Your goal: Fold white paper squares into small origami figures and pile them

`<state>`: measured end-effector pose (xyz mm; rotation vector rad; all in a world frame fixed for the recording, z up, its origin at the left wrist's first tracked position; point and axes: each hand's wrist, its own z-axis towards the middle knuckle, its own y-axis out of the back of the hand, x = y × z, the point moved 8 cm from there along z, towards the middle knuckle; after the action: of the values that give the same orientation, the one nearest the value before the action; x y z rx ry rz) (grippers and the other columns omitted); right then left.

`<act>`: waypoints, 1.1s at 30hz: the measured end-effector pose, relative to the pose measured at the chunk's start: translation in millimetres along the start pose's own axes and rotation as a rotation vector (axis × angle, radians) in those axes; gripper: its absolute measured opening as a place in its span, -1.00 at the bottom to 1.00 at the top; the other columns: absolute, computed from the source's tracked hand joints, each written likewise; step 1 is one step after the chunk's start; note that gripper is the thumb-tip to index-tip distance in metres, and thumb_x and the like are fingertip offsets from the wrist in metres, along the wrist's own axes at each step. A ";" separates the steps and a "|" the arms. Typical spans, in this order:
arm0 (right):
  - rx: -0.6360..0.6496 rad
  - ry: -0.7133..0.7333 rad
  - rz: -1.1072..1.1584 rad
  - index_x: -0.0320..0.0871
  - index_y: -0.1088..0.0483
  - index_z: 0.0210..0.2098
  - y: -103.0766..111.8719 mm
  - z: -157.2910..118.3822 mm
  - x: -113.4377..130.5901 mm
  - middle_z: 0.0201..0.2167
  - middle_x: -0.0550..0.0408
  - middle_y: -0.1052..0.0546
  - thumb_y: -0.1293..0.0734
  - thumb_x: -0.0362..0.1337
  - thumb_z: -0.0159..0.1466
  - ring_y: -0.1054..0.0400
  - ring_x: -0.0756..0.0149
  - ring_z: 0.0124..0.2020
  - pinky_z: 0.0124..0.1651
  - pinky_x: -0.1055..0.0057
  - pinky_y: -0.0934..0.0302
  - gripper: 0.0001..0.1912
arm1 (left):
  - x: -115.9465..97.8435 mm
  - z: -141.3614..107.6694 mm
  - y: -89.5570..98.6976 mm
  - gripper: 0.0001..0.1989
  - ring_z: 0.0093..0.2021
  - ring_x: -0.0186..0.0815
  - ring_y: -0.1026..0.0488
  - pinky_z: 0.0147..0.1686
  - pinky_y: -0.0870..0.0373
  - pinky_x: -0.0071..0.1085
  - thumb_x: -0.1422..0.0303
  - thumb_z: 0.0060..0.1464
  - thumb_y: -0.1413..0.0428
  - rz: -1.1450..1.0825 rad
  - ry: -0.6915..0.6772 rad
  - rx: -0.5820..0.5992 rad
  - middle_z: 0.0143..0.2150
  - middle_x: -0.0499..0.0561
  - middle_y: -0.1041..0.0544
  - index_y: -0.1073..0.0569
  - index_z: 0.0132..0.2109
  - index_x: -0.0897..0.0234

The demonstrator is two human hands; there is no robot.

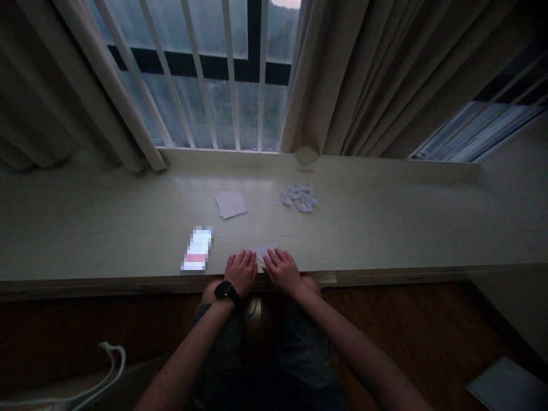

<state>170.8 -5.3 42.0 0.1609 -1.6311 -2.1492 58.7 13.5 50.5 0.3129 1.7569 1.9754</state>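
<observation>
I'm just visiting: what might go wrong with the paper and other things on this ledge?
The phone lies near the front edge of the ledge, beside the left fingers; a careless sweep might knock it off. The small paper lies at the left and right fingers, so uneven pressure could crease or skew it. The crumpled-looking pieces farther back might scatter if brushed.

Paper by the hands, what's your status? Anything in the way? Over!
Left hand at the paper, right hand at its other end. Paper on ledge. Glowing screen left, apart from paper; white pile farther back.
</observation>
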 end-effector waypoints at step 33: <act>-0.002 0.042 0.131 -0.09 -0.28 0.13 3.8 -9.1 -6.9 0.16 -0.06 -0.31 -0.23 -0.26 0.26 -0.12 0.12 0.21 0.24 0.05 0.05 -0.57 | -24.4 -2.2 -17.8 -0.52 0.27 -0.13 -0.08 0.23 0.05 -0.11 0.39 0.16 0.11 -0.070 -0.083 0.002 0.23 0.15 -0.25 -0.19 0.23 0.25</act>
<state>181.2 -11.4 41.7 0.0952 -1.5706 -2.0361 82.1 0.8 36.1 0.3251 1.6950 1.8847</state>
